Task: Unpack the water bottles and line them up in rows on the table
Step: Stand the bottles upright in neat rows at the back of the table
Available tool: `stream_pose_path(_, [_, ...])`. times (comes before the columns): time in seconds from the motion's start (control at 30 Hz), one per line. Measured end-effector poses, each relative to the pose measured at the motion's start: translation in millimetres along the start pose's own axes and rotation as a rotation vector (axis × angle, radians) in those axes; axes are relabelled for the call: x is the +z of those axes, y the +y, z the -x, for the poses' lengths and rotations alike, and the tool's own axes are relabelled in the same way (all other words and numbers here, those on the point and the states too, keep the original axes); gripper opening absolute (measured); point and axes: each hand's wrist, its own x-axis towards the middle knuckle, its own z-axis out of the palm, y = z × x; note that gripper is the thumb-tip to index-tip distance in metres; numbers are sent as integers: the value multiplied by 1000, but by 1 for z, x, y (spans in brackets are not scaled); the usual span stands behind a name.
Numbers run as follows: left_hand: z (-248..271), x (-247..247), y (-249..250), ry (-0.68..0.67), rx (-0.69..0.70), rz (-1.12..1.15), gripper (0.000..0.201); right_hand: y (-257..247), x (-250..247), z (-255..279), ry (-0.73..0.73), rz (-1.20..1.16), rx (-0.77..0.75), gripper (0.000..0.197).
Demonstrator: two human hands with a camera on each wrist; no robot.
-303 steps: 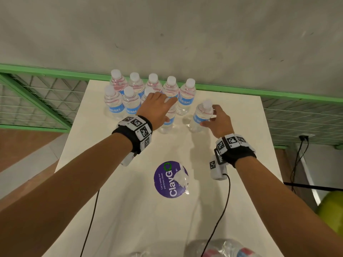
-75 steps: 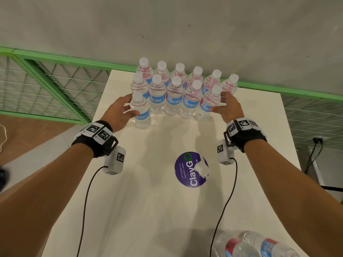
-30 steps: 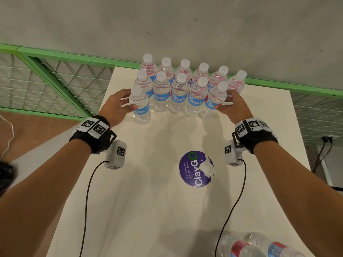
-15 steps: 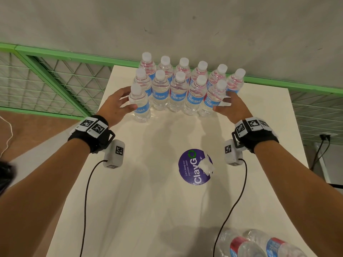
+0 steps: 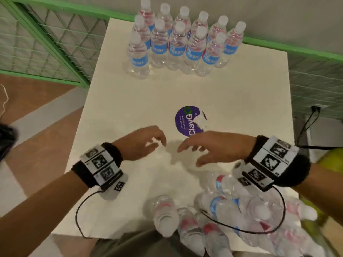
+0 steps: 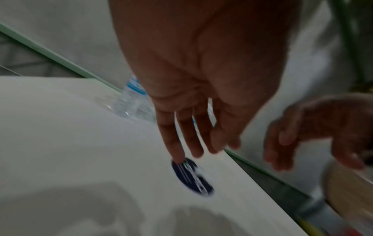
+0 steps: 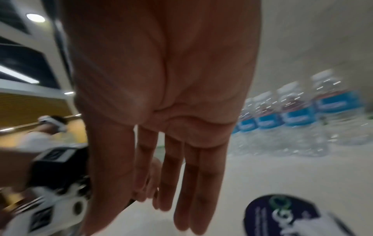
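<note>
Both of your grips are empty: the left hand [image 5: 143, 143] and the right hand [image 5: 213, 147] hover with fingers loosely spread over the middle of the tabletop [image 5: 115, 115], just on the near side of the purple sticker [image 5: 191, 120].

The standing bottles [image 5: 178, 43] sit upright in two rows at the far edge, with one more bottle [image 5: 138, 58] out in front at the left end starting a third row. The bottles left to unpack lie in the torn pack [image 5: 241, 216] at the near right corner, partly overhanging the near edge.

That overhang is your main risk. Pull one bottle out carelessly and the loose ones beside it may roll off the near or right edge. The right wrist's cable [image 5: 278, 219] loops across the pack, so it could snag a cap and drag a bottle with it.

At the far edge the rows stand close together, some touching; a nudge while setting a new bottle down could topple several.

You have open room across the middle and along the left edge for carrying, and space to the right of the lone front bottle.
</note>
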Motion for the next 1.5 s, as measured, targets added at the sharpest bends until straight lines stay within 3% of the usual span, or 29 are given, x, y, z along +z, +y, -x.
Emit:
stream_pose_path(0.07, [29, 32, 16, -277, 72, 4, 32, -16, 33, 8, -177, 126, -65, 56])
stream_pose_path(0.17, [61, 65, 42, -555, 22, -17, 47, -32, 68, 14, -358, 267, -122, 48])
stream_pose_path(0.27, [73, 82, 55, -665, 17, -86, 68, -42, 91, 17, -485, 223, -179, 45])
stream_pose_path(0.37, [75, 84, 60, -677, -70, 5, 67, -46, 108, 19, -585, 246, -216, 62])
stream_pose_path(0.5, [73, 82, 59, -626, -137, 53, 65, -47, 123, 22, -511, 546, -258, 66])
stream_pose_path(0.63, [63, 73, 48, -542, -163, 45, 65, -48, 112, 23, -423, 387, -297, 47])
stream_pose_path(0.87, [25, 20, 18, -65, -296, 199, 66, -29, 19, -2, -100, 209, -12, 37])
stream_pose_path(1.07, [-32, -46, -5, 274, -318, 223, 67, -3, -64, -35, 288, 115, 136, 35])
stream_pose_path(1.2, [-62, -79, -19, 348, -299, 222, 53, 14, -103, -57, 442, 5, 207, 35])
stream_pose_path(1.37, [-73, -98, -34, 348, -271, 217, 72, 26, -120, -67, 488, 5, 176, 41])
stream_pose_path(1.5, [-72, -92, -42, 430, -317, 71, 79, 37, -112, -78, 534, -91, 211, 67])
